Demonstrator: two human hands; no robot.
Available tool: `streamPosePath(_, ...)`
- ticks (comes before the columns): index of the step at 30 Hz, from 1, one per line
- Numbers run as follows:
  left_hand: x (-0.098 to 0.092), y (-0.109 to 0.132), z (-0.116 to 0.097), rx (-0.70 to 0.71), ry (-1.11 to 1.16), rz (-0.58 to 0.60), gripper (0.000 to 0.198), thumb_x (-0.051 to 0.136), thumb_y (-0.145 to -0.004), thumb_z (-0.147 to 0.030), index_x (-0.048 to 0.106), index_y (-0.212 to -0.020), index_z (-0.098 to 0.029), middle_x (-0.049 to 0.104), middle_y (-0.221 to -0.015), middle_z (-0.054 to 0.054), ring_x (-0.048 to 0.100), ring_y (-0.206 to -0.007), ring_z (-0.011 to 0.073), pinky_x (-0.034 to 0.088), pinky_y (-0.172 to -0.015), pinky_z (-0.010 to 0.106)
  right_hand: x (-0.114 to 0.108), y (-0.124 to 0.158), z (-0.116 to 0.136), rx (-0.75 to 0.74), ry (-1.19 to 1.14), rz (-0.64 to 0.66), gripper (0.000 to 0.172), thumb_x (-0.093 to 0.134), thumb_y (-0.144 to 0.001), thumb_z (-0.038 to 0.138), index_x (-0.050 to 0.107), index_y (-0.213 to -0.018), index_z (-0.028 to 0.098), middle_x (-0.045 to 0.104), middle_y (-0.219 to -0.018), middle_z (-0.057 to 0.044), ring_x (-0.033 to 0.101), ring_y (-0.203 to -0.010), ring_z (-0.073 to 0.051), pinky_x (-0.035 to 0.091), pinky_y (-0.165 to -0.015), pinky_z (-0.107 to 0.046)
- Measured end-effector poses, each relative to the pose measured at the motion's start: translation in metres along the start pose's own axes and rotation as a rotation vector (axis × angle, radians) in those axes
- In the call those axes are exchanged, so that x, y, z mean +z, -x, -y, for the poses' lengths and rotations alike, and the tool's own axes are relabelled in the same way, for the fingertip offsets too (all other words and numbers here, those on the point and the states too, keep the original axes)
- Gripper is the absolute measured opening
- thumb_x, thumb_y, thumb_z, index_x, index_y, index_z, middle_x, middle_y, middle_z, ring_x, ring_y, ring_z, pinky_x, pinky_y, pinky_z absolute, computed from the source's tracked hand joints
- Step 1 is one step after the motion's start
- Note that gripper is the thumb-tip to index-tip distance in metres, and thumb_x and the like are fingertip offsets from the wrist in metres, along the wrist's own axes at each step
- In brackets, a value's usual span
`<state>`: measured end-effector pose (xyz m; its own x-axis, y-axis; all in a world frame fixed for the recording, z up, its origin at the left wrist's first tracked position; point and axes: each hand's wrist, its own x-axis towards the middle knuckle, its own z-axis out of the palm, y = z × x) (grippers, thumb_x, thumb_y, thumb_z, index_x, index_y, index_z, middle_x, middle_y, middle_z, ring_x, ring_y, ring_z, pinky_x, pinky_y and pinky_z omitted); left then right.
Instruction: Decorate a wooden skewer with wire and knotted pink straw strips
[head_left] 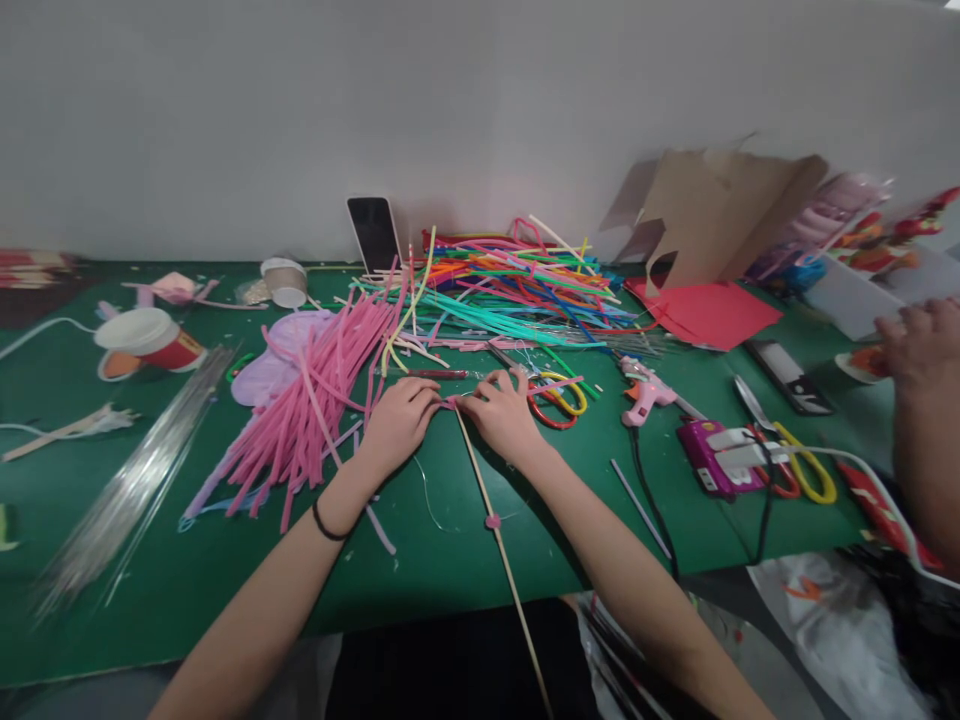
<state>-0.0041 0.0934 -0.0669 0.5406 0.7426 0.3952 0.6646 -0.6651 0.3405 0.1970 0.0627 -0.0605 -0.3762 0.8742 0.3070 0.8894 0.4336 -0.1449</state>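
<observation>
My left hand (401, 418) and my right hand (504, 418) meet over the table, fingertips pinched on a short pink pipe cleaner (448, 403). It lies across the upper end of a thin wooden stick (511, 575); whether it is wrapped round the stick I cannot make out. Lower on the stick sits a small pink knob (492, 521). The stick slants down towards my lap. Just left of my left hand spreads a bundle of pink pipe cleaners (300, 440). Yellow-and-red-handled scissors (562, 398) lie beside my right hand.
A pink glue gun (646, 392), a purple power strip (709, 455) with cables and more scissors (806, 465) lie right. Coloured pipe cleaners (510, 290) and a phone (375, 232) are behind. Left are wires (142, 470) and a paper cup (161, 340). Another person's hand (926, 345) reaches in.
</observation>
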Motion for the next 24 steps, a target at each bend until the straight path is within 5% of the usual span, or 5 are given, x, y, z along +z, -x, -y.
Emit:
streamPosePath(17, 0.009, -0.004, -0.01, 0.051, -0.202, -0.001, 0.024, 0.042, -0.096, -0.019, 0.064, -0.104, -0.017, 0.068, -0.101, 0.014, 0.058, -0.104, 0.0278, 0.048, -0.089, 0.041, -0.001, -0.009, 0.008, -0.078, 0.132, -0.042, 0.022, 0.053, -0.096, 0.018, 0.074, -0.09, 0.02, 0.068, -0.097, -0.008, 0.043, -0.111, -0.028, 0.017, -0.11, -0.055)
streamPosePath(24, 0.008, -0.005, -0.004, 0.003, -0.037, 0.03, 0.022, 0.04, -0.099, -0.026, 0.06, -0.098, -0.018, 0.067, -0.096, 0.01, 0.057, -0.096, 0.0254, 0.047, -0.089, 0.041, -0.002, -0.005, 0.003, -0.116, 0.137, -0.046, 0.021, 0.054, -0.094, 0.016, 0.074, -0.096, 0.023, 0.067, -0.091, -0.007, 0.045, -0.108, -0.027, 0.019, -0.112, -0.053)
